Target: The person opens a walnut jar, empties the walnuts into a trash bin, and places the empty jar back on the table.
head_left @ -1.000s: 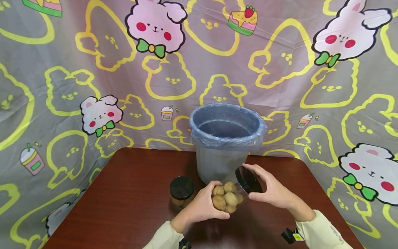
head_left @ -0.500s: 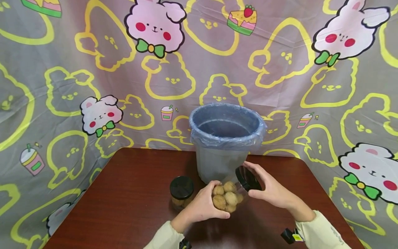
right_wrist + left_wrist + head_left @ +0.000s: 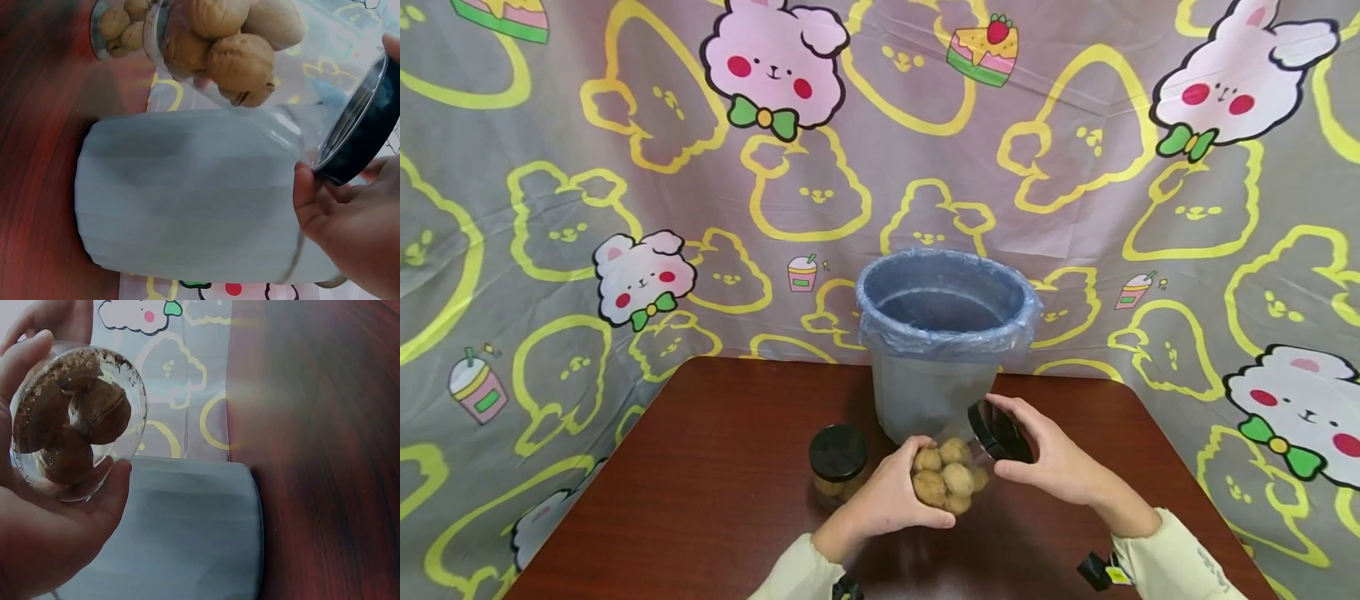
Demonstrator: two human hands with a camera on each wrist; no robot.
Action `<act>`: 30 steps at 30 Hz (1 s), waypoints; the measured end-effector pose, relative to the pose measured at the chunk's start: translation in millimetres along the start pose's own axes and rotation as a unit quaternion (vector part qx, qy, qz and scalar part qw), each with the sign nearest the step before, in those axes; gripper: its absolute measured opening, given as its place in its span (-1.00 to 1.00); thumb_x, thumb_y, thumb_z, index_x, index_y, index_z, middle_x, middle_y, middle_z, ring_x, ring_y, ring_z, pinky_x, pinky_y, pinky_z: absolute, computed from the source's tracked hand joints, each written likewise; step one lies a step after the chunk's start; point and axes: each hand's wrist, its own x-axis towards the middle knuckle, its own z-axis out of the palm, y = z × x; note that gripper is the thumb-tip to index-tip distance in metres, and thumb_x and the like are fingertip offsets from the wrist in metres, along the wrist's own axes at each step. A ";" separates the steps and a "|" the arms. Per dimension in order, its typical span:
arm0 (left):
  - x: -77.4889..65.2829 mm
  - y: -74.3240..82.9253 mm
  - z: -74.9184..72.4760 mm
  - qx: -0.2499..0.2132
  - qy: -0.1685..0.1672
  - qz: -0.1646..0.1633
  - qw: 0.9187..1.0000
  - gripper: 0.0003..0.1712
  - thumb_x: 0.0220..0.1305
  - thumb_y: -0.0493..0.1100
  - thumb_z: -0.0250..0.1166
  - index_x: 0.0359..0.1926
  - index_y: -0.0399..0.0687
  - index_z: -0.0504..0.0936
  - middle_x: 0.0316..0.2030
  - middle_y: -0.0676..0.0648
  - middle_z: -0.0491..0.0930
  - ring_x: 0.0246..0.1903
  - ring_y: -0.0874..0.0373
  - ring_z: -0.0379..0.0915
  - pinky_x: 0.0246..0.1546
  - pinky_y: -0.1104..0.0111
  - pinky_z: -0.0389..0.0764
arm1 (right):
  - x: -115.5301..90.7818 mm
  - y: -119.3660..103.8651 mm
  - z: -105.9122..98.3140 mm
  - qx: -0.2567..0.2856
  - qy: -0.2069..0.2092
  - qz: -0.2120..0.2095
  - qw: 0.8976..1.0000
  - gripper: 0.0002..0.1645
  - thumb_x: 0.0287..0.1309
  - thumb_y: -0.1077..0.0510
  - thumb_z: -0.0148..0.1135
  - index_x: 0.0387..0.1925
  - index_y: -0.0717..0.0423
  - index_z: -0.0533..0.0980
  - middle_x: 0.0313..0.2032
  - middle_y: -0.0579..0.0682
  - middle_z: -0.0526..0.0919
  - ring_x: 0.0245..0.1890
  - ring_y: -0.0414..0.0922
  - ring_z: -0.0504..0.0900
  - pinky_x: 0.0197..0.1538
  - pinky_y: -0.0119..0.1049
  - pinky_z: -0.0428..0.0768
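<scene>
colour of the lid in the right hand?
The lid in the right hand is black; clearest in the head view.

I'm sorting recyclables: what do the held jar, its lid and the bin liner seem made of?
Jar: clear, glossy plastic or glass; walnuts show through.
Lid: probably plastic, glossy black with reflections.
Liner: likely thin plastic film, blue, crinkled where it overhangs the bin.

No word, brand or number can be read. The right sleeve (image 3: 1172, 550) carries a small greyish marking (image 3: 1213, 568), too small to make out in the head view. A yellow label (image 3: 1117, 575) sits beside a black device (image 3: 1094, 571) at the right wrist; whether it bears print cannot be told.
</scene>
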 end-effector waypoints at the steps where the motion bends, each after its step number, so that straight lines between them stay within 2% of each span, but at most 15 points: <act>1: -0.1 -0.1 -0.4 -0.003 -0.004 0.000 1.000 0.00 -0.33 0.05 0.61 0.16 -0.10 0.30 -0.12 0.09 0.48 -0.20 0.29 0.45 -0.16 0.40 0.49 | -0.1 0.2 -0.6 0.006 -0.004 -0.003 1.000 -0.13 -0.01 0.24 0.36 0.32 0.25 0.18 0.19 0.07 0.34 0.10 -0.12 0.38 0.12 -0.47 0.33; 8: -0.4 -1.3 -2.3 -0.011 -0.026 0.005 1.000 0.02 -0.32 0.04 0.61 0.17 -0.12 0.29 -0.13 0.11 0.49 -0.21 0.31 0.45 -0.15 0.41 0.48 | -1.2 2.5 -3.0 0.029 -0.022 -0.012 0.999 -0.08 -0.05 0.23 0.38 0.34 0.18 0.16 0.22 0.04 0.32 0.14 -0.14 0.36 0.15 -0.49 0.29; 15: -1.5 -1.5 -4.0 -0.021 -0.041 0.003 0.999 -0.01 -0.31 0.01 0.61 0.16 -0.11 0.30 -0.15 0.11 0.49 -0.22 0.31 0.46 -0.15 0.42 0.48 | -1.7 5.4 -4.4 0.048 -0.041 -0.018 0.998 -0.05 -0.07 0.27 0.36 0.36 0.15 0.13 0.22 0.03 0.32 0.10 -0.03 0.39 0.10 -0.42 0.37; 20: -1.2 -2.3 -2.2 -0.010 -0.027 0.004 1.000 -0.01 -0.32 0.04 0.61 0.15 -0.13 0.30 -0.15 0.11 0.48 -0.22 0.31 0.46 -0.16 0.41 0.48 | -2.6 6.6 -5.4 0.057 -0.047 -0.010 0.997 -0.04 -0.03 0.28 0.33 0.39 0.12 0.09 0.29 0.13 0.24 0.20 -0.12 0.30 0.17 -0.46 0.28; 24: -0.3 -3.0 -1.0 0.004 -0.009 0.002 1.000 -0.01 -0.32 0.07 0.61 0.15 -0.12 0.31 -0.13 0.11 0.48 -0.21 0.30 0.45 -0.16 0.40 0.48 | -1.9 7.2 -4.3 0.037 -0.034 0.005 0.999 -0.07 0.02 0.25 0.31 0.38 0.17 0.07 0.31 0.20 0.20 0.27 -0.20 0.21 0.22 -0.54 0.15; 30: 0.3 -3.2 -1.4 0.013 0.007 0.001 1.000 0.00 -0.33 0.07 0.61 0.16 -0.12 0.31 -0.12 0.09 0.48 -0.21 0.29 0.45 -0.18 0.40 0.49 | -1.2 5.8 -2.7 -0.007 -0.007 0.017 1.000 -0.17 0.05 0.19 0.31 0.33 0.19 0.17 0.20 0.07 0.33 0.21 -0.17 0.28 0.18 -0.58 0.16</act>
